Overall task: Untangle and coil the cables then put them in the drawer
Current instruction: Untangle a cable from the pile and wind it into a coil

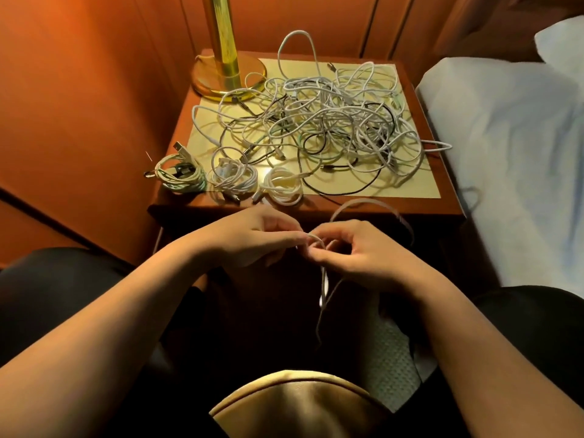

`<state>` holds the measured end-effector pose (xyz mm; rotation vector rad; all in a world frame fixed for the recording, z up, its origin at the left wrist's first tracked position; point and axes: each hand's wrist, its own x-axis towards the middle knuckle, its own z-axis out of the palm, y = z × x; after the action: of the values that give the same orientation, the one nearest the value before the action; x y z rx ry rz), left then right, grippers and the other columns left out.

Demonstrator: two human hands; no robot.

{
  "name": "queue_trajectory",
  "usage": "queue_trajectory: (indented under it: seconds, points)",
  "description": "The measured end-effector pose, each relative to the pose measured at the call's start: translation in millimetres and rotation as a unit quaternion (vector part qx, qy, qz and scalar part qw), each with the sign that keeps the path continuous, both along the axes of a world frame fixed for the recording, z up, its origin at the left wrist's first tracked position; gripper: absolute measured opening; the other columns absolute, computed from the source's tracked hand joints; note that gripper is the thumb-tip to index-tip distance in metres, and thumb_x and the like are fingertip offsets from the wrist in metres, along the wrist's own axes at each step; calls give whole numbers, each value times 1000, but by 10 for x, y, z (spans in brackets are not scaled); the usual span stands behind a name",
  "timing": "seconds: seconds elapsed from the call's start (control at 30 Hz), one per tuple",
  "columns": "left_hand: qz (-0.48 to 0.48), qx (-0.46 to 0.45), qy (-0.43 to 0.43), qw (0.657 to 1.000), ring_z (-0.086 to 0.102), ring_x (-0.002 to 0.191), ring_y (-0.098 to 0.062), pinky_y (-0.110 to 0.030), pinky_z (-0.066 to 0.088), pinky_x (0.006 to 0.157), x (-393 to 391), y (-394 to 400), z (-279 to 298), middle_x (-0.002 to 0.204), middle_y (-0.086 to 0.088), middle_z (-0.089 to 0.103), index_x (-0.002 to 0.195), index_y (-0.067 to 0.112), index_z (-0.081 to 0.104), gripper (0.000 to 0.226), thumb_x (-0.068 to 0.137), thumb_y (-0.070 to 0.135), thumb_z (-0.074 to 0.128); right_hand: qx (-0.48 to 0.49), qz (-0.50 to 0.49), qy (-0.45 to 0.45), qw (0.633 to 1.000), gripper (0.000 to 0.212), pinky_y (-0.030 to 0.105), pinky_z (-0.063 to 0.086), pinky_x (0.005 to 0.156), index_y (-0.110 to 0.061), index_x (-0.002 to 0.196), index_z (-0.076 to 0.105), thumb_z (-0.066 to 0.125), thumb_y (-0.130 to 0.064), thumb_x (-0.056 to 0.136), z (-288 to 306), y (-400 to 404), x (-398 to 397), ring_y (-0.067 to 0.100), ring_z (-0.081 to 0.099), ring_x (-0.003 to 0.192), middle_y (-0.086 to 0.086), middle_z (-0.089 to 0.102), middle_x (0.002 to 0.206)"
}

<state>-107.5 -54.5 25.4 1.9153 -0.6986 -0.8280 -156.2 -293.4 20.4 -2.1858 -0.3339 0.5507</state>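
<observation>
A big tangle of white and black cables covers the top of the wooden nightstand. Three coiled cables lie along its front left edge: a greenish coil, a white coil and another white coil. In front of the nightstand, my left hand and my right hand both pinch one white cable. It loops up over my right hand and its ends hang down between my knees. No drawer front can be made out in the dark below the top.
A brass lamp base stands at the nightstand's back left corner. A bed with pale sheets borders the right side. An orange wall panel is to the left. A gold cushion sits at my lap.
</observation>
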Motion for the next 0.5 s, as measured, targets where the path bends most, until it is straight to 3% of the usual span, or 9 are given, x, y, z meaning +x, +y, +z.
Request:
queue_trajectory:
  seconds: [0.1,0.2,0.27,0.33,0.4,0.5]
  points:
    - [3,-14,14,1000,58,78,-45,-55,46,70,-11,-44,-56,89,-23,67,100,22,76,40,101,55,55,58,18,44,997,21,35,55,92,-24,104,74,57,-36,105,-17,39,52,14,72,98,-4,77,99]
    - [25,5,-15,1000,54,59,-23,-32,40,55,24,-31,-85,71,-18,61,84,18,74,45,99,56,55,173,-12,158,972,28,32,56,82,-6,91,66,52,-23,108,-21,61,64,23,67,75,0,66,71]
    - [33,-4,-16,999,54,61,-21,-29,42,61,51,-26,-114,72,-20,63,72,15,67,52,99,58,55,231,-62,178,955,28,36,54,74,-7,85,60,50,-21,107,-4,67,76,18,48,60,0,42,60]
    - [46,-48,28,997,55,64,-26,-29,46,65,55,-42,-132,72,-22,64,67,14,60,50,101,50,55,270,-109,170,942,32,29,40,59,-14,77,53,46,-21,108,22,57,102,17,30,57,-1,29,61]
    - [75,-96,85,989,53,60,-26,-29,46,63,39,-96,-149,61,-8,57,68,14,54,44,104,40,52,292,-146,140,935,34,33,20,56,-17,75,49,42,-21,108,21,16,137,23,17,60,4,21,66]
    - [93,-175,248,948,33,51,-14,-30,25,53,-24,-231,-197,59,4,36,70,17,48,39,103,39,50,301,-197,103,927,37,32,19,54,-15,75,50,39,-21,111,-47,-23,183,16,23,55,1,27,63]
